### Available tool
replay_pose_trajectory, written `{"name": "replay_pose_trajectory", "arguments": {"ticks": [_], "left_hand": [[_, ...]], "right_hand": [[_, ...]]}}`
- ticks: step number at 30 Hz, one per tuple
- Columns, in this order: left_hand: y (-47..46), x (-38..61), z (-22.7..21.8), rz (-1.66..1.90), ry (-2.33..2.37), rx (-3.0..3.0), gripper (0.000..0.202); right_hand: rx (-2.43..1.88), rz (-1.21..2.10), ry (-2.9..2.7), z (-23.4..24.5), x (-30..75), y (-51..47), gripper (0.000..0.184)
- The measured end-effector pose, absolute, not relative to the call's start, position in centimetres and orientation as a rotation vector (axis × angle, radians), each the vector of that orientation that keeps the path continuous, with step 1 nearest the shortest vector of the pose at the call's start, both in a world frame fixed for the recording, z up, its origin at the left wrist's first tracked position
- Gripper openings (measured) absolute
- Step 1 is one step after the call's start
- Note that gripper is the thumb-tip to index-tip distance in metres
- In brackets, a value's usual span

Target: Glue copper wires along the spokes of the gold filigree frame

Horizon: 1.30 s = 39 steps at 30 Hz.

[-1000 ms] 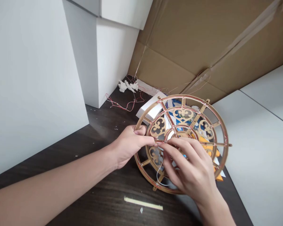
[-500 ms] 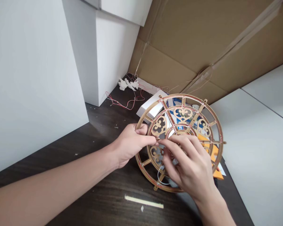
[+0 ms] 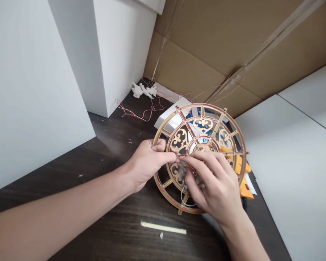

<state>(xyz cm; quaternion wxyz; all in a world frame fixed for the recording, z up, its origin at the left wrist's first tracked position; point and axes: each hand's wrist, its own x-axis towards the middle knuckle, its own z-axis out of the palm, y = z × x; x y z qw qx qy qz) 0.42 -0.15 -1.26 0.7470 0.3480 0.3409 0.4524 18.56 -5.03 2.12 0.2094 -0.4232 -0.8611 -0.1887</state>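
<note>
A round gold frame [image 3: 160, 186] with spokes and scroll ornaments is held up, tilted, above the dark surface. Thin red and white wires run along its channels. My left hand [image 3: 145, 163] is closed on its left rim, the thumb pressed along a spoke. Just right of that thumb tip, my right hand [image 3: 213, 181] is pinched at the same spoke, in front of the frame's middle; what its fingertips hold is too small to make out. A white wire loop [image 3: 182, 199] hangs below the right fingers.
Loose red and white wires [image 3: 137, 116] and crumpled tissue [image 3: 143, 90] lie behind, near a white box [image 3: 167, 117]. A yellow tool [image 3: 246, 190] shows behind the frame's right side. A pale strip [image 3: 163, 227] lies in front. White panels [image 3: 288, 145] and cardboard [image 3: 206, 43] enclose the space.
The whole view has shifted slightly, and the frame tilts a little differently, with its hub more exposed. Both hands keep nearly the same place on it.
</note>
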Motion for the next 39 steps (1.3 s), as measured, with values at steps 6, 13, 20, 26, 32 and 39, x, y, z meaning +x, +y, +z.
{"name": "replay_pose_trajectory", "arguments": {"ticks": [6, 13, 20, 26, 32, 39], "left_hand": [[0.09, 0.25, -0.69, 0.986, 0.736, 0.763, 0.061], [-0.03, 0.07, -0.64, 0.991, 0.738, 0.784, 0.057], [-0.01, 0.26, -0.69, 0.998, 0.747, 0.786, 0.055], [-0.14, 0.31, -0.68, 0.959, 0.751, 0.769, 0.057], [-0.2, 0.33, -0.51, 0.927, 0.764, 0.767, 0.056], [-0.3, 0.34, -0.66, 0.901, 0.768, 0.787, 0.057]], "right_hand": [[-1.177, -0.495, -2.339, 2.01, 19.01, -4.91, 0.025], [-1.221, -0.477, -2.337, 2.09, 18.98, -5.1, 0.025], [-1.267, -0.481, -2.365, 1.98, 18.71, -4.89, 0.027], [-1.265, -0.477, -2.369, 1.9, 18.89, -4.77, 0.025], [-1.245, -0.536, -2.39, 2.05, 19.1, -4.47, 0.02], [-1.231, -0.558, -2.417, 2.14, 19.22, -4.19, 0.021]]}}
